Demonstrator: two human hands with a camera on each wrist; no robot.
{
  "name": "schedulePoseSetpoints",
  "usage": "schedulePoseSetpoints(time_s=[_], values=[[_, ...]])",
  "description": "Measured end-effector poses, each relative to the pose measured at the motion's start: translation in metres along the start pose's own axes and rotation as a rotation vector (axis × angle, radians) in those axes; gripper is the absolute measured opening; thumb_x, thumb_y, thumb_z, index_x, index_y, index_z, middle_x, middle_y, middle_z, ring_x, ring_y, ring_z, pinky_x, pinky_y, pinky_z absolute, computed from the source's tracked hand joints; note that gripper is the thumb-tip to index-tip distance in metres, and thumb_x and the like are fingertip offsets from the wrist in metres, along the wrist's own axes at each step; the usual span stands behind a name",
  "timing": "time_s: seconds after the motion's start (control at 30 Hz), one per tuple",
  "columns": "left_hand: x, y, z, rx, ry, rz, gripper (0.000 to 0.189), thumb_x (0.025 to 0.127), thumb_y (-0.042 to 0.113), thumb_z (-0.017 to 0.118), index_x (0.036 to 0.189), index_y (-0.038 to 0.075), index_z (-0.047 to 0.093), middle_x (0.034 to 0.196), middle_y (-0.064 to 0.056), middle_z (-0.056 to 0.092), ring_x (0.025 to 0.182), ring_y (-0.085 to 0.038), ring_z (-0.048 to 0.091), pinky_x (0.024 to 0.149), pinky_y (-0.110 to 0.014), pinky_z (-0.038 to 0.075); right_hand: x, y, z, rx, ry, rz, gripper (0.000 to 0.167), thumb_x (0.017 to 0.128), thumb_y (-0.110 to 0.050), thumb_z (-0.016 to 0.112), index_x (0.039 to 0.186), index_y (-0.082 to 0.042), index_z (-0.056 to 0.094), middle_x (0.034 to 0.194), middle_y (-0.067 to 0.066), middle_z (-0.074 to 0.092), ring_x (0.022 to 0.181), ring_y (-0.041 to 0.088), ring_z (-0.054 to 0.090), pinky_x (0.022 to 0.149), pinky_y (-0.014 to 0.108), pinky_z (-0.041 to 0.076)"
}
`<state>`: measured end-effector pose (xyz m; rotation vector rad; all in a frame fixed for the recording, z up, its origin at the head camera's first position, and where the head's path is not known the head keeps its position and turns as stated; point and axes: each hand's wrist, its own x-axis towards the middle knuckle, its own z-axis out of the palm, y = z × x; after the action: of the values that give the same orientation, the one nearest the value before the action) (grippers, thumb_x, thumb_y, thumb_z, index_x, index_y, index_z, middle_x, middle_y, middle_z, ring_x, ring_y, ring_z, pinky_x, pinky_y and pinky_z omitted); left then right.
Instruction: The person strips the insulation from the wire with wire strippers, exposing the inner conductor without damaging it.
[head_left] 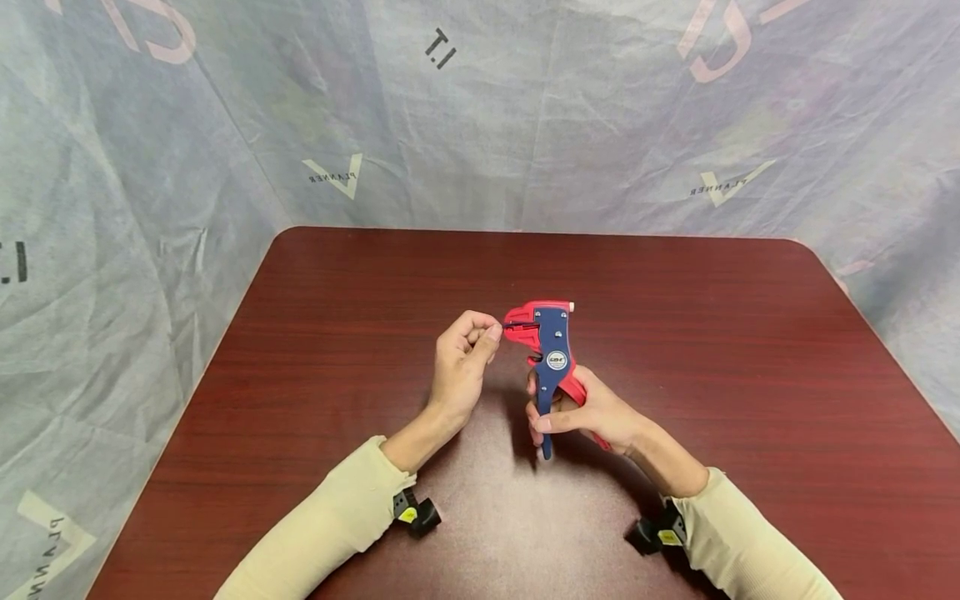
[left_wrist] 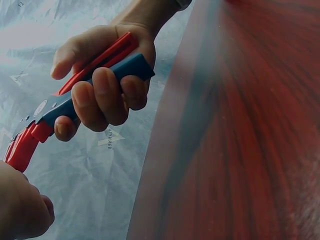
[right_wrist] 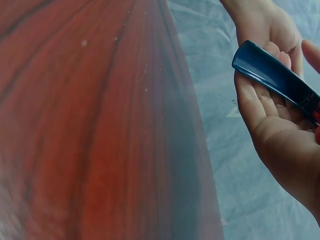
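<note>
A wire stripper [head_left: 553,342] with a blue body, red jaws and a red handle stands upright above the table. My right hand [head_left: 592,412] grips it by the handles, fingers curled round the blue one, as the left wrist view shows. Thumb and forefinger of my left hand [head_left: 465,358] pinch together right at the red jaws. From these fingertips a thin dark wire [head_left: 517,324] runs into the jaws; the rest of it is hidden. In the right wrist view the blue handle [right_wrist: 272,70] lies across the right hand's fingers [right_wrist: 250,102].
Both hands are over a dark red wooden table [head_left: 360,283] with rounded far corners. Pale printed cloth [head_left: 480,125] hangs behind it and at the sides. Small black cameras [head_left: 426,517] are strapped at both wrists, close to the tabletop in the head view.
</note>
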<state>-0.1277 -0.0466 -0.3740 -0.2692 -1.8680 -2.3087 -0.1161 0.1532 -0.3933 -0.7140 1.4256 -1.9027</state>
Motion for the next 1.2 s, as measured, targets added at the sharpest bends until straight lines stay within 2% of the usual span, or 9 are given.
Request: schedulePoseSetpoints(time_s=[0.37,0.47,0.67,0.87,1.0,1.1,1.2], values=[[0.0014,-0.0004,-0.0013,-0.002,-0.021,0.026,0.014,0.097,-0.002,0.054,0.096,-0.016,0.055,0.062,0.009,0.043,0.060,-0.006,0.039,0.059,-0.020,0.031,0.0011,-0.0002,-0.0013,-0.038,0.009,-0.009,0.030,0.088,0.010,0.064,0.110,0.006,0.044,0.084,0.001,0.068,0.073,0.018,0.069,0.072,0.040,0.060],[0.0018,-0.0013,-0.0021,0.002,-0.026,0.031,0.015,0.098,-0.001,0.054,0.095,-0.015,0.055,0.062,0.008,0.043,0.060,-0.007,0.038,0.059,-0.020,0.031,0.0012,-0.0004,-0.0020,-0.035,0.002,-0.010,0.029,0.088,0.010,0.064,0.110,0.006,0.045,0.084,0.002,0.068,0.073,0.019,0.069,0.072,0.041,0.060],[0.0019,-0.0030,-0.0026,0.000,-0.033,0.031,0.014,0.098,-0.001,0.054,0.094,-0.014,0.055,0.062,0.008,0.042,0.060,-0.007,0.038,0.058,-0.020,0.031,0.0012,-0.0010,-0.0026,-0.031,-0.010,-0.005,0.028,0.089,0.010,0.064,0.110,-0.002,0.050,0.084,0.001,0.067,0.073,0.019,0.069,0.072,0.041,0.060],[0.0015,-0.0031,-0.0027,-0.008,-0.037,0.025,0.014,0.097,-0.002,0.054,0.094,-0.015,0.055,0.061,0.010,0.041,0.059,-0.004,0.037,0.058,-0.020,0.030,0.0009,-0.0005,-0.0028,-0.033,0.008,0.006,0.028,0.088,0.010,0.065,0.108,0.004,0.046,0.082,0.000,0.067,0.071,0.017,0.067,0.071,0.038,0.059],[0.0012,-0.0022,-0.0032,0.003,-0.038,0.021,0.014,0.097,-0.002,0.054,0.093,-0.015,0.055,0.060,0.010,0.040,0.059,-0.004,0.037,0.058,-0.020,0.030,0.0003,0.0011,-0.0038,-0.073,0.043,0.031,0.032,0.087,0.007,0.068,0.105,0.010,0.041,0.076,-0.001,0.065,0.064,0.015,0.063,0.066,0.036,0.059],[0.0009,-0.0022,-0.0044,0.024,-0.042,0.019,0.013,0.096,-0.002,0.054,0.092,-0.014,0.056,0.060,0.009,0.038,0.059,-0.004,0.036,0.058,-0.020,0.030,-0.0003,0.0019,-0.0048,-0.102,0.039,0.038,0.035,0.087,0.007,0.068,0.103,0.013,0.038,0.073,-0.001,0.064,0.061,0.014,0.061,0.063,0.036,0.057],[0.0006,-0.0027,-0.0059,0.053,-0.050,0.023,0.012,0.096,-0.002,0.054,0.091,-0.013,0.057,0.060,0.008,0.037,0.059,-0.004,0.035,0.059,-0.020,0.030,-0.0014,0.0024,-0.0050,-0.085,0.020,0.058,0.031,0.087,0.005,0.070,0.105,0.008,0.044,0.074,-0.001,0.066,0.063,0.014,0.063,0.064,0.034,0.057]])
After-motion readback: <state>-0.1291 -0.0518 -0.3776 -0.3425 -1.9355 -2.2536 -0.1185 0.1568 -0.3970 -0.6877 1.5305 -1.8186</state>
